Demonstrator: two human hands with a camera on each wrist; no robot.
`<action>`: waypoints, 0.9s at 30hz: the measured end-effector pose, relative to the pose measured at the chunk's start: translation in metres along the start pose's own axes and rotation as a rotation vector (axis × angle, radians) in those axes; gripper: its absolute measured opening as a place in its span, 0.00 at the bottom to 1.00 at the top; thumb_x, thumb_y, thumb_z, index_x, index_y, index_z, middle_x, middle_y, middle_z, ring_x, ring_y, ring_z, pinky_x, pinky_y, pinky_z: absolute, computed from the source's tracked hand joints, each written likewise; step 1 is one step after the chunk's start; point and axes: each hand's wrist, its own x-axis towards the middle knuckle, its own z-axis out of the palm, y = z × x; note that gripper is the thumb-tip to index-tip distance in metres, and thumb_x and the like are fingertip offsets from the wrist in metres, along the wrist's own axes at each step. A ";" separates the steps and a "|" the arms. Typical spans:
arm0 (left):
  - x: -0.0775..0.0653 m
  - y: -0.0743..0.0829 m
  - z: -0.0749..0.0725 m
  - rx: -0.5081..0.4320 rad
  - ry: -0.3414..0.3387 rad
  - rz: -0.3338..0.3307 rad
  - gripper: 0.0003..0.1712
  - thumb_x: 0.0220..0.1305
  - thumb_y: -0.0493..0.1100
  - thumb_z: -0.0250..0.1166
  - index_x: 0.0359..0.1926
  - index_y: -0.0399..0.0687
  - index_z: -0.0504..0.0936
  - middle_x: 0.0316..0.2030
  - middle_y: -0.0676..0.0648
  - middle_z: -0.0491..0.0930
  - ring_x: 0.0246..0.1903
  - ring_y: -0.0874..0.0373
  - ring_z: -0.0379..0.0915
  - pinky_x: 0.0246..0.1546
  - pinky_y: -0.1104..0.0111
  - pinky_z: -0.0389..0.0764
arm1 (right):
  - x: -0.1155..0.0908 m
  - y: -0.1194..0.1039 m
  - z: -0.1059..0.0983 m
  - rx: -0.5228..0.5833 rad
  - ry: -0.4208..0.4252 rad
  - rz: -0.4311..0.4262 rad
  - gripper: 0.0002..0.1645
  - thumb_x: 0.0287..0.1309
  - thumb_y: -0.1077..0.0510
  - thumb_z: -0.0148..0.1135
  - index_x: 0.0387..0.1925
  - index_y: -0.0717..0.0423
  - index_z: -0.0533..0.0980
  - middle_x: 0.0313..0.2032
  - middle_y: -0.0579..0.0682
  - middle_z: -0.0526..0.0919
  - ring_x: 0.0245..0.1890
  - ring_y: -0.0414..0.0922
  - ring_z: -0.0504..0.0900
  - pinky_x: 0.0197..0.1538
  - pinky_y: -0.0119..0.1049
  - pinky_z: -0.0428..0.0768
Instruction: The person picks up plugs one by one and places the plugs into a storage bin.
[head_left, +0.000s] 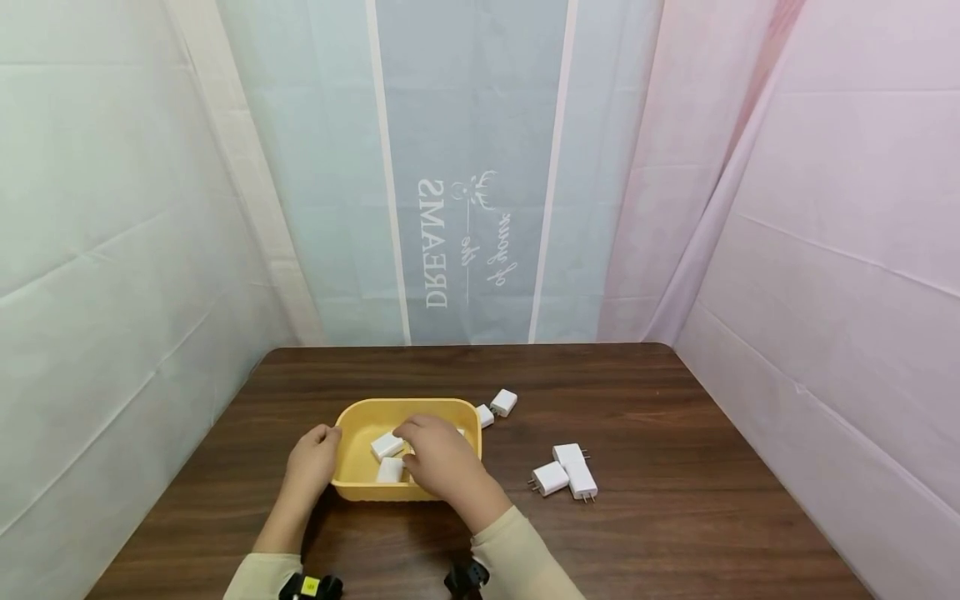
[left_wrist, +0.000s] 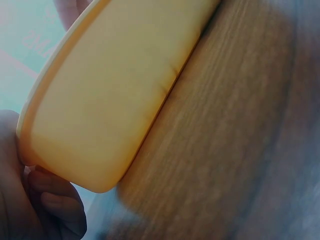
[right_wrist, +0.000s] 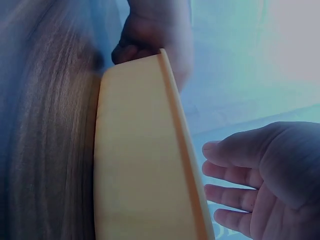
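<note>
Toward the worktop's left edge (head_left: 217,483), the left hand (head_left: 311,460) grips a yellow tub (head_left: 393,493) while the right hand (head_left: 444,458), fingers loosely parted, seemingly empty, apparently works over white adapters (head_left: 386,446) inside, any lift needing a pinch.

In the head view the right hand (head_left: 444,463) covers part of the tray (head_left: 378,493), whose rim half hides one charger (head_left: 486,417) behind it. Both wrist views cut the tray off, its wall concealing the contents; the left one crops the left hand (head_left: 311,460) and blurs the table (left_wrist: 240,150).
</note>
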 end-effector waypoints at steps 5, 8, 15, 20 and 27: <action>-0.001 0.001 0.000 0.000 0.010 -0.003 0.27 0.73 0.60 0.42 0.38 0.42 0.75 0.26 0.45 0.72 0.25 0.54 0.70 0.26 0.65 0.70 | -0.013 0.005 -0.006 0.029 0.035 0.010 0.19 0.56 0.57 0.65 0.51 0.47 0.79 0.49 0.41 0.80 0.51 0.40 0.78 0.55 0.35 0.77; -0.001 0.002 0.000 -0.002 0.009 -0.005 0.27 0.73 0.60 0.42 0.38 0.42 0.76 0.27 0.45 0.73 0.26 0.54 0.70 0.27 0.65 0.71 | -0.020 0.008 -0.010 0.061 0.043 0.038 0.20 0.56 0.55 0.66 0.52 0.48 0.79 0.50 0.42 0.80 0.52 0.40 0.78 0.55 0.36 0.76; -0.001 0.001 0.000 0.004 -0.003 0.004 0.29 0.73 0.61 0.41 0.38 0.41 0.76 0.25 0.45 0.72 0.25 0.54 0.70 0.25 0.65 0.70 | -0.039 0.015 -0.021 0.101 0.056 0.120 0.23 0.55 0.53 0.69 0.54 0.49 0.78 0.52 0.44 0.79 0.54 0.43 0.78 0.56 0.40 0.76; -0.001 0.001 0.000 0.001 -0.010 -0.001 0.30 0.73 0.62 0.41 0.39 0.41 0.76 0.25 0.45 0.73 0.25 0.54 0.70 0.26 0.65 0.71 | -0.053 0.024 -0.027 0.116 0.072 0.182 0.24 0.53 0.53 0.69 0.54 0.49 0.78 0.52 0.46 0.80 0.55 0.46 0.77 0.58 0.44 0.74; 0.000 0.001 0.000 0.002 -0.001 -0.003 0.28 0.73 0.60 0.42 0.40 0.41 0.76 0.27 0.45 0.73 0.25 0.54 0.70 0.26 0.65 0.71 | -0.070 0.039 -0.033 0.130 0.091 0.281 0.24 0.53 0.52 0.69 0.53 0.51 0.78 0.52 0.48 0.80 0.56 0.49 0.77 0.57 0.48 0.74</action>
